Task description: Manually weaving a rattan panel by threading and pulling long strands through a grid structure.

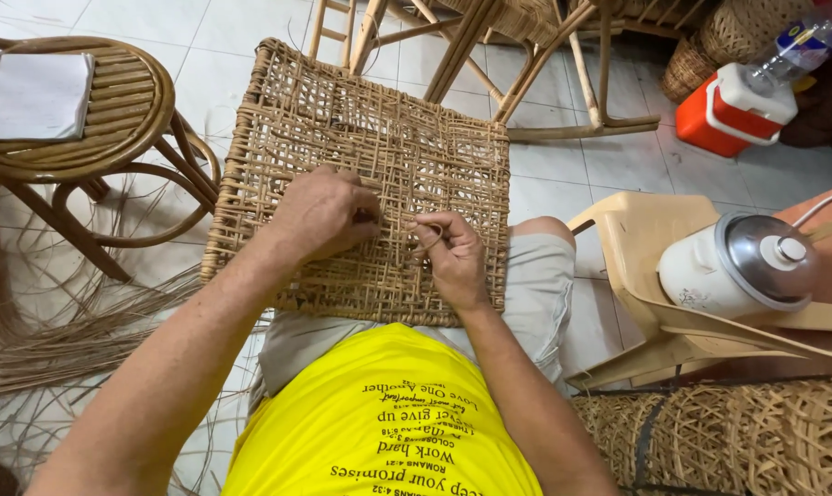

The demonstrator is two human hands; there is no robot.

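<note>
Head view: a woven cane panel (361, 174) is propped on the lap, leaning away over the tiled floor (204, 37). The left hand (319, 216) is pressed flat-ish on the weave, fingers curled down onto it; nothing is seen held in its grip. The right hand (452, 257) is pinched shut on a thin cane strand (422, 227) at the panel's middle. Step judged: a strand is being threaded through the lattice. The next move is judged to call for the strand tip being fed under a crossing strip while the weave is held steady.

Panel look: open square lattice, tan, denser at left edge and rim, looser and uneven across the centre.

Loose cane fibres (57, 331) are spread on the floor at left. A round rattan stool (113, 110) stands beyond them. A white cooker (737, 266) sits on a plastic chair (636, 239) at right.
</note>
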